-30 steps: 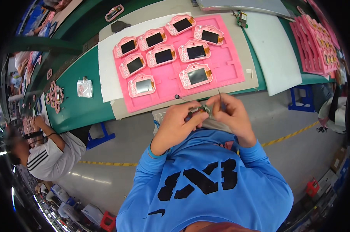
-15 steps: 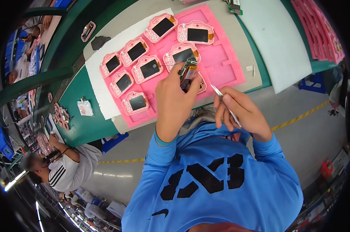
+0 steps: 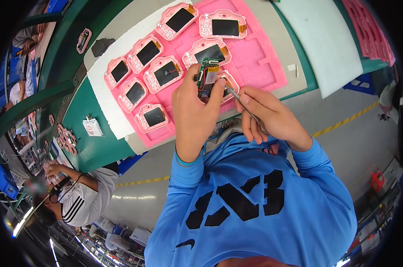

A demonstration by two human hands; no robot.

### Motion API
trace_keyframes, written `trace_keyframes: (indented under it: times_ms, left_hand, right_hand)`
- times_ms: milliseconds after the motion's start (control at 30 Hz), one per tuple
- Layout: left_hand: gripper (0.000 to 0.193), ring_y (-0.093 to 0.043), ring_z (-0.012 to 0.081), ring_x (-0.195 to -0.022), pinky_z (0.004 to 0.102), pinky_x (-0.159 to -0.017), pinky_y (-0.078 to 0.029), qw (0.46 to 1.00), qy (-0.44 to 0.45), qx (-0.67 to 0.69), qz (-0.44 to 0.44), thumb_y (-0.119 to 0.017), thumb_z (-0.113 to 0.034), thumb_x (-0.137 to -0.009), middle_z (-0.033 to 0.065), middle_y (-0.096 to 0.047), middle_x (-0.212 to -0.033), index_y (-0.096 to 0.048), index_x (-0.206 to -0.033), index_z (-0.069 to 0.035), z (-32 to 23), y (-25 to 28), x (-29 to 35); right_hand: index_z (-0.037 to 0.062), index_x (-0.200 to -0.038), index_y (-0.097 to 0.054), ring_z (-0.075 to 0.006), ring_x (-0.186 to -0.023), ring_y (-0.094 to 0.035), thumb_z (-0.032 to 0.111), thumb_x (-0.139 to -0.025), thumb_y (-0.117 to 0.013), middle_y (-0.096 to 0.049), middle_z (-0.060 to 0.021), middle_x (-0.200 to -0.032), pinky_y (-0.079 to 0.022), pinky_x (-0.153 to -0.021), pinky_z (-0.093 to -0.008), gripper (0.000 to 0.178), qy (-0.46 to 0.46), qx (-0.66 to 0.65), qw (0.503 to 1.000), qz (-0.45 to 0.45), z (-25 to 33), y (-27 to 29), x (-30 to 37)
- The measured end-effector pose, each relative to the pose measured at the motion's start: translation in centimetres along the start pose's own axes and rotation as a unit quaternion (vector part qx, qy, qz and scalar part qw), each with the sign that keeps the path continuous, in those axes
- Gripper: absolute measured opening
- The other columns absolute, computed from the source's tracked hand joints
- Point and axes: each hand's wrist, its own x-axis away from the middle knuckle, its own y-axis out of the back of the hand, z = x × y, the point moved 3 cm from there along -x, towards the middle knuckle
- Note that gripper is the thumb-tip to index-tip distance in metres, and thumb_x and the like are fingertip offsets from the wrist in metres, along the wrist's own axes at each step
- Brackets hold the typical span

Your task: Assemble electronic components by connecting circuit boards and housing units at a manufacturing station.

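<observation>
My left hand [image 3: 195, 111] holds up a small green circuit board [image 3: 207, 76] with wires and a yellow tab, above the pink foam tray [image 3: 266, 62]. My right hand [image 3: 271, 116] grips thin metal tweezers [image 3: 237, 99] whose tip touches the board's lower edge. Several pink device shells with dark screens [image 3: 167, 74] lie in the tray's pockets. One more shell [image 3: 230, 84] sits partly hidden behind the board and my hands.
The tray rests on a white sheet [image 3: 104, 94] on a green workbench [image 3: 85, 142]. A white foam pad [image 3: 321, 40] and stacked pink trays [image 3: 370, 31] lie at the right. A co-worker in a striped white top [image 3: 81, 200] sits at lower left. A small packet [image 3: 93, 127] lies on the bench.
My hands rose from near the bench edge up over the tray. The left hand brought the circuit board higher and the tweezers moved in against it.
</observation>
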Motion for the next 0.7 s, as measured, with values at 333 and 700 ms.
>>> trace_keyframes:
  times_ms: [333, 700]
  left_hand:
    - [0.044, -0.062, 0.0181, -0.066, 0.0303, -0.058, -0.051, 1.000, -0.002, 0.003, -0.001, -0.080, -0.016, -0.094, 0.0166, -0.076, -0.090, -0.066, -0.126, 0.011, 0.29, -0.02, 0.04]
    - [0.036, -0.063, 0.0137, -0.066, 0.0240, -0.056, -0.049, 1.000, -0.024, 0.012, 0.003, -0.077, -0.012, -0.097, 0.0123, -0.076, -0.092, -0.067, -0.127, 0.005, 0.12, 0.21, 0.26]
  right_hand:
    - [0.0054, -0.103, -0.058, -0.0107, -0.039, -0.051, 0.026, -0.121, -0.040, -0.068, -0.0072, -0.061, -0.037, -0.040, -0.0216, 0.032, 0.039, 0.012, 0.999, -0.033, -0.12, -0.45, -0.17]
    - [0.0053, -0.094, -0.060, -0.0093, -0.039, -0.048, 0.022, -0.120, -0.042, -0.067, -0.0058, -0.060, -0.037, -0.041, -0.0213, 0.036, 0.031, 0.015, 0.999, -0.021, -0.73, -0.62, -0.25]
